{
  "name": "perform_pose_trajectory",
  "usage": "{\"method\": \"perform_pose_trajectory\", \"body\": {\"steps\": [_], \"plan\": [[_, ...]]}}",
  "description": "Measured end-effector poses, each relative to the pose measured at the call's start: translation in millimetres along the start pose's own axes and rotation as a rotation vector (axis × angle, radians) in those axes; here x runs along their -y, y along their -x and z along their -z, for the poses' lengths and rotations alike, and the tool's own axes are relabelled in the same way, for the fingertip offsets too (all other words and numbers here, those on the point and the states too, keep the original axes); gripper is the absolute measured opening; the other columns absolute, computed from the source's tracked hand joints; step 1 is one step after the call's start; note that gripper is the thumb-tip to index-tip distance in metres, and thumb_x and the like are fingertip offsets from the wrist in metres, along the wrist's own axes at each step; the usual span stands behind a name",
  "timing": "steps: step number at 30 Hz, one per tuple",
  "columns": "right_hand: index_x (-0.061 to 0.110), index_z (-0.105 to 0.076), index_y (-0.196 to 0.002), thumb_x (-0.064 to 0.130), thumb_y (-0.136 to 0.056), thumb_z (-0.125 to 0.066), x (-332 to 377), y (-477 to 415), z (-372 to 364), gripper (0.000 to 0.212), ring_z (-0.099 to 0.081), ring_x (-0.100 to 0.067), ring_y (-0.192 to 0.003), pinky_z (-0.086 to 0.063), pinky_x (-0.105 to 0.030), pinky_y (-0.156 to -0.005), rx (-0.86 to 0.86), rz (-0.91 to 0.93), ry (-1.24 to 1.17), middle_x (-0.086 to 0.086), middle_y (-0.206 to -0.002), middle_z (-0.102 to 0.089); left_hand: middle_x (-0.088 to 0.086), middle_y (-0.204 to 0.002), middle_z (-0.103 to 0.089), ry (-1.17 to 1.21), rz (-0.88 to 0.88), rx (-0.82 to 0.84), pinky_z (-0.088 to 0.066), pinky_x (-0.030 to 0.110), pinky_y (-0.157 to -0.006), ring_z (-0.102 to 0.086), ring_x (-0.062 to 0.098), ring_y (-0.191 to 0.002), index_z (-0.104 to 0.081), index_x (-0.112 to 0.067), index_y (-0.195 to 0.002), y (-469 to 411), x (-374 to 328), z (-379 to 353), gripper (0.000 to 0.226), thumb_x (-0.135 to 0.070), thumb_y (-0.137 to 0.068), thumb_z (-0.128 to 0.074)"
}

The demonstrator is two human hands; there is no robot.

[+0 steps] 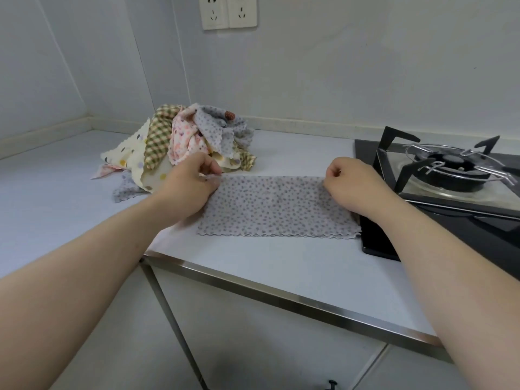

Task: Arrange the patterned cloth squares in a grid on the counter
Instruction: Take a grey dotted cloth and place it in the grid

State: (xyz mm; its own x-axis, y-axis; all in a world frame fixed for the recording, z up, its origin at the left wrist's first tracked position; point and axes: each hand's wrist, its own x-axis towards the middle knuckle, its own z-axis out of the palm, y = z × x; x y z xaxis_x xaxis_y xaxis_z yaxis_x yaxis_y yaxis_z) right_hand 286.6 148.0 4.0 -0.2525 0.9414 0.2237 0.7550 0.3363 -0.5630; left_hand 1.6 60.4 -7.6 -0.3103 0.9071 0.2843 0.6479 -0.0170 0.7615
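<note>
Between the two pinching hands, as the head camera looks down, a grey dotted cloth (278, 206) lies flat on the white counter (253, 263). The left hand (197, 181) nips its far left corner with curled fingers and the right hand (349, 181) nips the far right one, probably to draw it taut and square. Just beyond the left grip sits the heap of patterned cloths (180, 139), handy for the next pick. Outside the right grip stands the gas hob (450, 175), and the cloth's near corner reaches its edge.

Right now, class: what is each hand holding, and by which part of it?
Both hold the flat grey dotted cloth: the left hand pinches its far left corner, the right hand its far right corner.
</note>
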Motion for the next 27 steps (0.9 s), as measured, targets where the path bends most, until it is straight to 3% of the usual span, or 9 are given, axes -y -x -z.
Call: {"method": "perform_pose_trajectory", "body": {"steps": [5, 8, 11, 15, 17, 20, 22, 25, 27], "plan": [[0.022, -0.052, -0.084, 0.011, -0.089, -0.052, 1, -2, 2, 0.012, -0.048, -0.011, -0.054, -0.034, -0.027, -0.049, -0.052, 0.008, -0.209, 0.002, -0.076, -0.062, -0.001, -0.078, -0.063, -0.020, 0.057, -0.058, -0.043, 0.012, -0.053, -0.053, 0.012, -0.065, -0.071, -0.014, -0.078, 5, -18, 4, 0.030, 0.002, -0.097, -0.053], [0.025, -0.048, -0.088, 0.011, -0.089, -0.052, 4, 2, 5, 0.015, -0.039, -0.009, -0.043, -0.033, -0.027, -0.049, -0.013, 0.085, -0.302, 0.005, -0.065, -0.062, 0.002, -0.086, -0.069, 0.024, 0.130, -0.086, -0.053, 0.025, -0.061, -0.061, 0.019, -0.074, -0.072, -0.015, -0.069, 5, -25, 7, 0.040, 0.007, -0.091, -0.048], [0.025, -0.053, -0.093, 0.009, -0.091, -0.052, 13, 9, 10, 0.016, -0.038, -0.014, -0.050, -0.035, -0.028, -0.053, 0.074, 0.174, -0.399, 0.009, -0.055, -0.057, 0.003, -0.096, -0.072, 0.084, 0.182, -0.120, -0.059, 0.038, -0.075, -0.065, 0.023, -0.085, -0.075, -0.017, -0.069, 6, -32, 7, 0.039, 0.002, -0.092, -0.048], [0.018, -0.073, -0.085, 0.000, -0.087, -0.058, 29, 17, 15, 0.024, -0.044, -0.022, -0.061, -0.039, -0.031, -0.056, 0.135, 0.244, -0.605, -0.006, -0.067, -0.057, -0.003, -0.098, -0.072, 0.159, 0.148, -0.139, -0.056, 0.032, -0.079, -0.064, 0.016, -0.094, -0.077, -0.021, -0.072, 9, -51, 7, 0.034, -0.005, -0.094, -0.056], [0.010, -0.078, -0.081, -0.005, -0.083, -0.056, 34, 20, 17, 0.027, -0.052, -0.020, -0.061, -0.042, -0.031, -0.056, 0.197, 0.265, -0.712, -0.014, -0.072, -0.060, -0.002, -0.093, -0.073, 0.162, 0.093, -0.133, -0.051, 0.032, -0.073, -0.062, 0.015, -0.084, -0.077, -0.022, -0.075, 13, -61, 8, 0.026, -0.007, -0.091, -0.063], [0.005, -0.078, -0.097, -0.002, -0.066, -0.050, 35, 23, 19, 0.043, -0.064, -0.024, -0.070, -0.044, -0.032, -0.061, 0.389, 0.289, -0.800, -0.019, -0.086, -0.071, 0.000, -0.077, -0.061, 0.191, -0.013, -0.125, -0.045, 0.031, -0.067, -0.053, 0.015, -0.069, -0.071, -0.025, -0.084, 20, -73, 7, 0.014, -0.011, -0.084, -0.075], [0.009, -0.077, -0.105, -0.004, -0.063, -0.052, 36, 25, 17, 0.051, -0.066, -0.024, -0.075, -0.044, -0.036, -0.067, 0.439, 0.326, -0.764, -0.023, -0.094, -0.074, -0.003, -0.076, -0.059, 0.190, -0.058, -0.134, -0.048, 0.031, -0.067, -0.053, 0.012, -0.065, -0.066, -0.024, -0.090, 24, -78, 4, 0.019, -0.013, -0.081, -0.080], [0.012, -0.078, -0.105, 0.001, -0.085, -0.073, 40, 29, 12, 0.023, -0.066, -0.019, -0.072, -0.044, -0.031, -0.063, 0.366, 0.408, -0.702, -0.016, -0.091, -0.077, -0.001, -0.074, -0.064, 0.170, -0.107, -0.131, -0.055, 0.034, -0.070, -0.058, 0.013, -0.063, -0.061, -0.022, -0.092, 30, -85, -2, 0.024, -0.014, -0.082, -0.081], [0.010, -0.077, -0.101, 0.010, -0.093, -0.070, 44, 33, 9, 0.010, -0.064, -0.017, -0.061, -0.045, -0.024, -0.059, 0.327, 0.415, -0.705, -0.011, -0.083, -0.078, 0.000, -0.073, -0.068, 0.180, -0.143, -0.116, -0.057, 0.044, -0.080, -0.063, 0.015, -0.066, -0.060, -0.022, -0.091, 33, -87, -5, 0.022, -0.014, -0.084, -0.079]]}}
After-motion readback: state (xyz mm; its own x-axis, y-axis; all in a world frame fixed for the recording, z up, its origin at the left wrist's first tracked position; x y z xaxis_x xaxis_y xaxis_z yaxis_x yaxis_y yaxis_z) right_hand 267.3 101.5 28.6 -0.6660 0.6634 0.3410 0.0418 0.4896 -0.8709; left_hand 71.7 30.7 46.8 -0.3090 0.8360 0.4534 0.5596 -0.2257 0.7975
